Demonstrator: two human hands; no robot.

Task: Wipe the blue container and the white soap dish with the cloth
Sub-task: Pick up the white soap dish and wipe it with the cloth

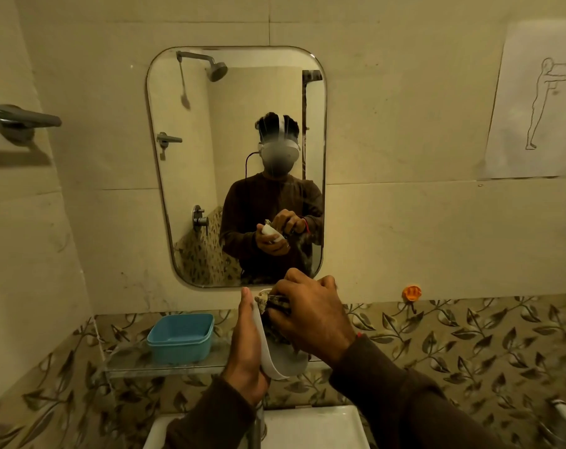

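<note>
The white soap dish (283,359) is held up in front of me, tilted on its side, gripped by my left hand (247,345) along its left rim. My right hand (310,314) presses a patterned cloth (273,306) into the hollow of the dish. Most of the cloth is hidden under my fingers. The blue container (181,338) stands empty and upright on the glass shelf (129,362), left of my hands and apart from them.
A mirror (236,92) hangs on the wall above the shelf. A white basin (314,426) lies below my arms. A metal towel bar (19,119) juts out at the left. An orange hook (411,293) and a paper drawing (534,102) are on the right wall.
</note>
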